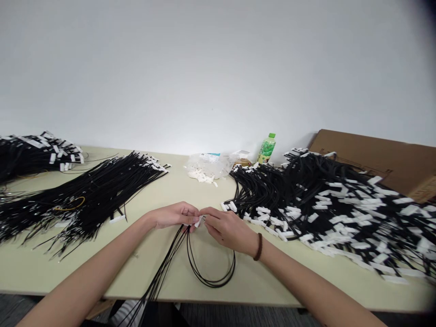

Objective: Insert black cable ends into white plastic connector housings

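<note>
Left hand (177,215) grasps black cables (215,284) hanging below it; grip of right hand (229,228) unclear.

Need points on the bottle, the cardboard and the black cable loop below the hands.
Bottle (266,150): head view, on its label.
Cardboard (371,157): head view, on its flat brown face.
Black cable loop (215,284): head view, on its bottom bend.

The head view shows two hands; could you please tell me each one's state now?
Left hand: closed, holding black cables by a small white piece.
Right hand: fingers bent at that piece; whether closed on anything cannot be told.
</note>
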Available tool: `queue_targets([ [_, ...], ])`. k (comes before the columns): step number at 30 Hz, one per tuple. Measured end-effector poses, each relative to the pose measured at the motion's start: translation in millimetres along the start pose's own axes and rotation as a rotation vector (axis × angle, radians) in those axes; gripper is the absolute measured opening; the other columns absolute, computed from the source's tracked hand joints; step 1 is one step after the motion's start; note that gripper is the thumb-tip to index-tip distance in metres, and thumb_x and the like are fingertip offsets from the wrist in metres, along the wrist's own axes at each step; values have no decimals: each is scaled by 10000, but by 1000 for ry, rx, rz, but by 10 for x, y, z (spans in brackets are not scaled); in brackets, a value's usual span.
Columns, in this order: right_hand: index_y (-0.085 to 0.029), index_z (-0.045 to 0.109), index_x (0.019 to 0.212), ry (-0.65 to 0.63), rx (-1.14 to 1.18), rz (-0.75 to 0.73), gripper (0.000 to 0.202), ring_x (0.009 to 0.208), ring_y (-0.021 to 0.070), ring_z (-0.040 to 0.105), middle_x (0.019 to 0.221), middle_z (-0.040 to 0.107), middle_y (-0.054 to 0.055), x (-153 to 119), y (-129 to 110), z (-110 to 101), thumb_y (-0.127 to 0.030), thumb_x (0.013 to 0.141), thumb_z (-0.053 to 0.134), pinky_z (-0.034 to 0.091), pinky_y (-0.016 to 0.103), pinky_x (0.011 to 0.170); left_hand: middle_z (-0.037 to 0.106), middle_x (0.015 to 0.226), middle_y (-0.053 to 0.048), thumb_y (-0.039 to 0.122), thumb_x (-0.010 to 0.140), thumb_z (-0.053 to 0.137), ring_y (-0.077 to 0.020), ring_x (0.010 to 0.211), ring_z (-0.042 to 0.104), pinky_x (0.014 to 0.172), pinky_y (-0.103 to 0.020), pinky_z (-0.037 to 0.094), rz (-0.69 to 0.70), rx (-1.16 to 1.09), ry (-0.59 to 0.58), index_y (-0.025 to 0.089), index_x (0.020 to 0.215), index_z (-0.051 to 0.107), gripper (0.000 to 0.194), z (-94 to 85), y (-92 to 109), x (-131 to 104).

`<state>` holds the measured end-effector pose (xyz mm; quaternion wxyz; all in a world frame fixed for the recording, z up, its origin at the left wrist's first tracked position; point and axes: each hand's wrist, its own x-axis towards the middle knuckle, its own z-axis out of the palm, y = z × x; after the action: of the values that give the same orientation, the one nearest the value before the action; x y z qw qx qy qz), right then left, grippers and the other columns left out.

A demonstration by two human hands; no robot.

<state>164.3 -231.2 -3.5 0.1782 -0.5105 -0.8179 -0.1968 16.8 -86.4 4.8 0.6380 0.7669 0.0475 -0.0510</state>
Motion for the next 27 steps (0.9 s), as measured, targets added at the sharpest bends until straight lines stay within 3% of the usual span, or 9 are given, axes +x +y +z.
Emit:
queue_targets([
  [27,-151,489,842,-32,6,6,102,714,77,553,1073,526,50,-9,-10,11,-148,834,387,411,197,576,554,630,-16,387,739,572,-100,575,486,529,-214,364,-26,9,24,108,737,548,280,15,9,1],
])
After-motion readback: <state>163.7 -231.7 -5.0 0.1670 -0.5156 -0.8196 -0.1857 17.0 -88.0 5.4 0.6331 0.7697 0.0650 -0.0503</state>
